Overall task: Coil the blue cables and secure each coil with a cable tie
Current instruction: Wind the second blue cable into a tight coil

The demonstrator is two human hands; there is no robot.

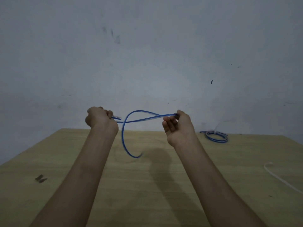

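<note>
1. I see the left hand (100,117) with its fingers curled tight round one end of the blue cable (139,111).
2. The right hand (177,126) pinches the same cable at its fingertips.
3. The cable is held in the air above the worktop (65,169). It crosses itself in one loop, and its free end hangs down.
4. A tied coil (216,136) lies near the far right corner.
5. A white cable tie (278,179) lies at the right edge.
</note>
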